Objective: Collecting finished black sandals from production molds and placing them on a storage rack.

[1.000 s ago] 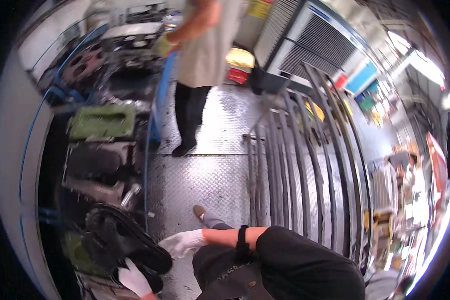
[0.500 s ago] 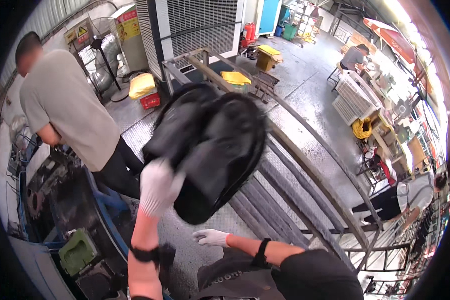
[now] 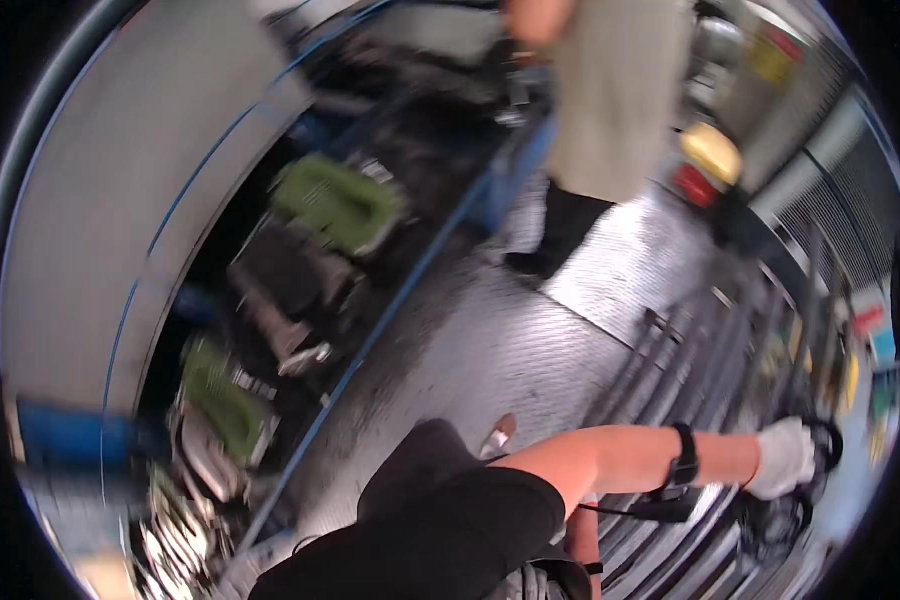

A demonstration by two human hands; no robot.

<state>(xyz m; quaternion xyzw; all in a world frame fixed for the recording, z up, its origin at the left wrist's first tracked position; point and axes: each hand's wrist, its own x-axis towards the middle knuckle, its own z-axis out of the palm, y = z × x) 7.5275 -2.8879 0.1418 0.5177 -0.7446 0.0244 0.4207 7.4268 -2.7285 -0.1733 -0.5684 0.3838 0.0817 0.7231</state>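
The picture is motion-blurred. My right hand (image 3: 782,458), in a white glove with a black band on the wrist, reaches far out to the right over the metal railing bars (image 3: 670,545). Its fingers are closed around a black curved object (image 3: 822,450), and more dark bulk (image 3: 775,520) hangs just below it. A second bare forearm (image 3: 580,540) shows under my right arm at the lower edge; its hand is hidden, so my left hand is out of sight. My black-clad body (image 3: 430,530) fills the lower middle.
Another person in a beige shirt and dark trousers (image 3: 610,100) stands at the top on the ribbed metal floor (image 3: 530,350). To the left, a blue-framed bin (image 3: 410,280) holds green crates (image 3: 335,205) and dark parts. Yellow (image 3: 715,150) and red (image 3: 695,185) containers sit beyond.
The bulky black object held overhead in my left hand half a second ago is no longer up there. My right arm has swung out right over the railing, and the view has turned down.
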